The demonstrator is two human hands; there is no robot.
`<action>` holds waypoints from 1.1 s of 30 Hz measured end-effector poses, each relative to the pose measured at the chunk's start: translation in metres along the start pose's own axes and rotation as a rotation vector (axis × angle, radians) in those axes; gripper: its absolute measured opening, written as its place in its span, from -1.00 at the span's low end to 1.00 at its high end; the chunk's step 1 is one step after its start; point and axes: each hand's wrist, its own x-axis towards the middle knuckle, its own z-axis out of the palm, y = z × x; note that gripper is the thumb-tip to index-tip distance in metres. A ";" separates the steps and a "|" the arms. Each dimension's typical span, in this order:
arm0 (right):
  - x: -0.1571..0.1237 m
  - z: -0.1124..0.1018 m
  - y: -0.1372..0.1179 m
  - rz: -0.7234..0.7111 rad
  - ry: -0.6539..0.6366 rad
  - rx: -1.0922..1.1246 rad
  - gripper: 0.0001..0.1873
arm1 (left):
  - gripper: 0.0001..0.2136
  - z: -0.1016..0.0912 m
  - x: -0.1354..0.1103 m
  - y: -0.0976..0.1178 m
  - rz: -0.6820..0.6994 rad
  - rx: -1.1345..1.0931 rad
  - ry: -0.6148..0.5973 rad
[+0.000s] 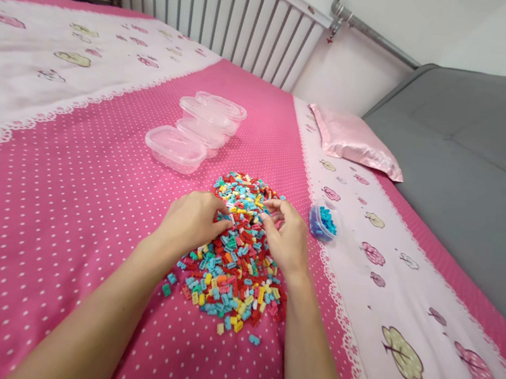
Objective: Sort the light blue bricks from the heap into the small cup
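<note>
A long heap of small toy building bricks (236, 264) in red, light blue, yellow, green and other colours lies on the bedspread. My left hand (193, 221) reaches into the heap from its left side, thumb and index finger apart over the bricks. From the opposite side my right hand (287, 233) touches the upper part of the heap, its fingers bent and the thumb standing off from them. No brick can be made out in either hand. Just right of my right hand stands a small clear tub (315, 226) holding blue bricks.
Several clear lidded plastic boxes (176, 146) stand in a row beyond the heap, to the left. A pink pillow (354, 143) lies on the bed by a grey padded headboard (477, 135). Behind the bed are a white radiator (233, 13) and a pipe (378, 36).
</note>
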 end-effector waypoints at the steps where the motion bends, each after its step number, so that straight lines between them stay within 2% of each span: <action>1: 0.000 0.001 0.000 -0.002 -0.003 0.000 -0.77 | -0.77 0.001 0.000 0.000 -0.006 -0.007 0.004; 5: 0.000 0.003 0.001 -0.021 -0.026 -0.005 -0.73 | -0.82 0.003 -0.001 0.001 -0.051 -0.002 0.010; 11: -0.002 0.004 -0.002 -0.024 -0.039 0.001 -0.72 | -0.87 0.004 -0.001 0.003 -0.044 -0.019 0.012; 19: -0.001 0.004 -0.002 -0.031 -0.037 0.011 -0.72 | -0.85 0.007 0.001 0.001 -0.051 -0.033 -0.009; 28: -0.002 0.004 -0.003 -0.039 -0.044 0.017 -0.74 | -0.86 0.008 0.001 0.003 -0.058 -0.039 0.027; 31: -0.001 0.004 -0.003 -0.002 -0.045 0.072 -0.75 | -0.82 0.003 0.000 0.002 -0.079 -0.036 0.068; 33: -0.002 0.004 -0.004 0.082 -0.063 0.192 -0.75 | -0.80 -0.001 -0.002 0.002 -0.078 -0.048 0.116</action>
